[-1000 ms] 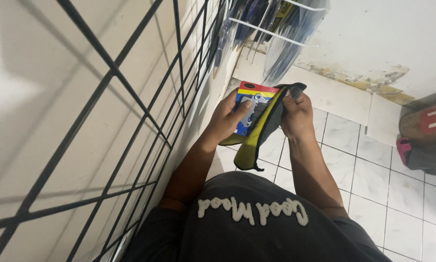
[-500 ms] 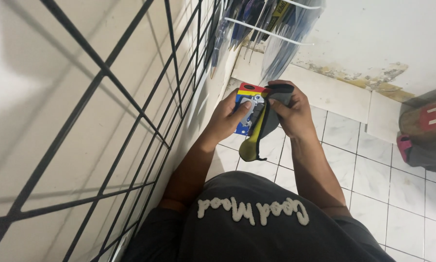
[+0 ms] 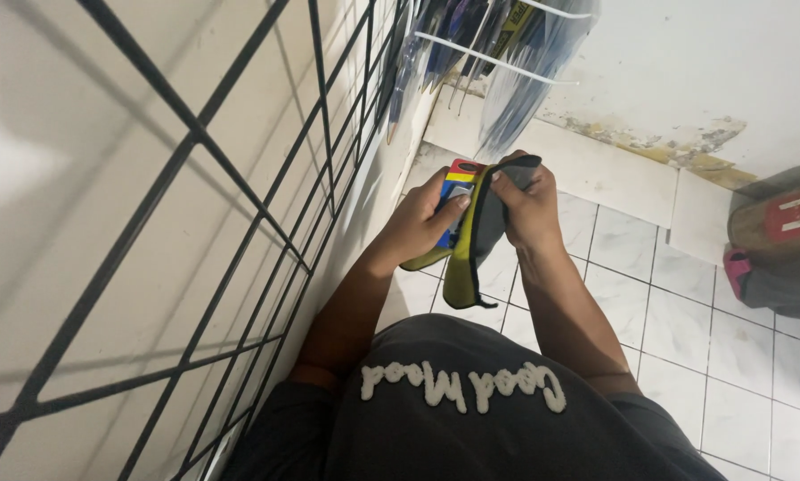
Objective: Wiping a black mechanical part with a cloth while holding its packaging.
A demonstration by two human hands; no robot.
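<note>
Both hands close on one small item held in front of the torso, above the tiled floor (image 3: 685,330). Left hand (image 3: 418,227): fingers wrapped around a carded retail package (image 3: 458,178) with a red, yellow and blue printed face, thumb pressed flat across that face. Right hand (image 3: 529,209): fingers curled shut over the upper edge of a dark grey fabric piece with a yellow-green lining (image 3: 471,254), which lies against the right side of the package and hangs down below both hands; whether fabric and package are joined cannot be told. Below the hands, the person's dark T-shirt (image 3: 471,428) with raised white lettering fills the lower middle of the view. To the left, a black wire grid panel (image 3: 195,178) stands against a cream wall. Above the hands, clear-bagged dark items (image 3: 516,62) hang from white wire hooks, close over the package but apart from it. A white wall (image 3: 685,71) with flaking paint along its base runs behind. At the far right, a brown and grey bag (image 3: 779,245) with a pink edge rests on the tiles, well apart from the hands.
</note>
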